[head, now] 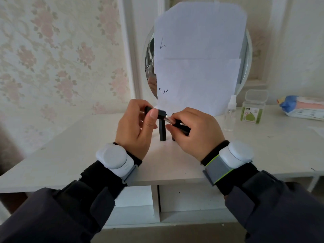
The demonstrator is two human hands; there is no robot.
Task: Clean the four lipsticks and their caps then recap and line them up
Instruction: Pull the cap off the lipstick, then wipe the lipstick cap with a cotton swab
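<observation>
I have the left hand (138, 123) curled round a black cap (157, 113), thumb pressed over its near face, and the right hand (191, 130) gripping the black lipstick (181, 126) by its base, fingers wrapped under it. The two pieces meet between the hands, with a short silvery neck showing in the gap, so I judge this to be a recapping or uncapping step (I cannot tell which from this view alone). Both are held up off the desk (87, 146), roughly level and end to end, which lets the cap slide straight along the tube rather than jam.

Behind the hands one capped lipstick (162, 131) stands upright on the desk, and a second dark one just beside it is mostly hidden by the right hand; I take these as the start of the line. A spray bottle (230, 116) and a small clear box (254, 107) wait at the right, near a paper-covered mirror (245, 55).
</observation>
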